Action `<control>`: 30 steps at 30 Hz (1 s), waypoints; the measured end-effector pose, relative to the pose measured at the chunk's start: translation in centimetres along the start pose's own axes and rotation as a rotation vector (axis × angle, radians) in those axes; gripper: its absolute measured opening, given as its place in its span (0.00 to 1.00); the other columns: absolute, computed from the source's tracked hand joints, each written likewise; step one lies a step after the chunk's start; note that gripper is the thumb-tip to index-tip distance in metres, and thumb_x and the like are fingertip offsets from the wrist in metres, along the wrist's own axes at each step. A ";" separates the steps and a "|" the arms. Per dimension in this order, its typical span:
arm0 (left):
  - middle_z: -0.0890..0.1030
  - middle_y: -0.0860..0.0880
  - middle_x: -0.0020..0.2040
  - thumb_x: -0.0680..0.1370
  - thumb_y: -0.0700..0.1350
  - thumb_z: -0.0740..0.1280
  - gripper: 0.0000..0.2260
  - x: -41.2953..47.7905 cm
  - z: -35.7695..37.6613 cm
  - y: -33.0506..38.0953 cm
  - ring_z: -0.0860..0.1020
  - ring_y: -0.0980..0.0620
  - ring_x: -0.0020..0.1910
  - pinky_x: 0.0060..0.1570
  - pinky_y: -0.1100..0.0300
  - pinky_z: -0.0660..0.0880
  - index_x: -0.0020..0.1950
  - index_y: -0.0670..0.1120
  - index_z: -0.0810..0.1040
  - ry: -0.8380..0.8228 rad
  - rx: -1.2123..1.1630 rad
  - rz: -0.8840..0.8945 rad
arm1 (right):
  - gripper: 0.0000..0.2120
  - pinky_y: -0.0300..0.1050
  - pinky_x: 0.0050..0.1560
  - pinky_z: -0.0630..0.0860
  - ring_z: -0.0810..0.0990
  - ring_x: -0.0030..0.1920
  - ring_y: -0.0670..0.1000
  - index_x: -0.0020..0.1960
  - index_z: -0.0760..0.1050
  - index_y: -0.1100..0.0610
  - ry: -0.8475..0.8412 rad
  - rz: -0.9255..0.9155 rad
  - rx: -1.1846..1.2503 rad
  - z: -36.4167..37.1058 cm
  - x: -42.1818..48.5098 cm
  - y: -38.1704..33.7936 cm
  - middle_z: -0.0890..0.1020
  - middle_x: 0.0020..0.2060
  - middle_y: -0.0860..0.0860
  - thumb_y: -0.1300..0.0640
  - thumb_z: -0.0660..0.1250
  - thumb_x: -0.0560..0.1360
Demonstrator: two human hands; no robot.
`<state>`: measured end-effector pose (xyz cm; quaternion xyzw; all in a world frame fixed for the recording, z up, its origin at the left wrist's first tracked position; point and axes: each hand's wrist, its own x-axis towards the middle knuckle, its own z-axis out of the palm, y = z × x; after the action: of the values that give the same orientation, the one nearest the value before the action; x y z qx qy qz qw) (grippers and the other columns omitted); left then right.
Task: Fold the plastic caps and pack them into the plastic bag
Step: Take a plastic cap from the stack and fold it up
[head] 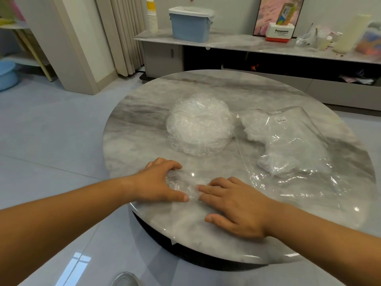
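the print on the white label of the plastic bag was too small to read, the left hand covered part of the clear cap under it, and the blue basin at far left was cut by the edge.

Soft indoor light, wide-angle edge distortion.
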<state>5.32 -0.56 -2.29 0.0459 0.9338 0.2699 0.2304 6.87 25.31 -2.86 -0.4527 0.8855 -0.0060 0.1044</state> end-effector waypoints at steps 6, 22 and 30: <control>0.76 0.54 0.58 0.58 0.85 0.57 0.41 1.0 0.3 1.5 0.73 0.50 0.61 0.65 0.48 0.72 0.58 0.57 0.77 0.105 0.019 -0.102 | 0.32 0.58 0.68 0.66 0.62 0.75 0.59 0.77 0.58 0.52 -0.079 0.030 -0.075 0.0 -0.5 -1.5 0.60 0.80 0.51 0.33 0.43 0.81; 0.81 0.45 0.32 0.74 0.51 0.76 0.15 0.4 -0.5 0.7 0.79 0.51 0.30 0.34 0.57 0.78 0.45 0.39 0.81 0.077 -0.160 -0.163 | 0.33 0.54 0.79 0.48 0.55 0.79 0.50 0.79 0.58 0.46 -0.015 0.159 0.129 -1.1 -0.8 -2.7 0.67 0.76 0.43 0.31 0.44 0.80; 0.81 0.42 0.38 0.77 0.43 0.74 0.11 -0.4 0.1 1.1 0.81 0.50 0.33 0.34 0.55 0.80 0.51 0.37 0.77 0.021 -0.518 -0.136 | 0.29 0.46 0.68 0.64 0.66 0.66 0.49 0.72 0.70 0.47 0.075 0.116 0.170 -0.1 1.6 -2.9 0.67 0.72 0.47 0.35 0.46 0.79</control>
<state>5.69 0.35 -1.65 -0.0804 0.8369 0.4842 0.2423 8.31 22.30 -2.76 -0.3896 0.9098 -0.0920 0.1094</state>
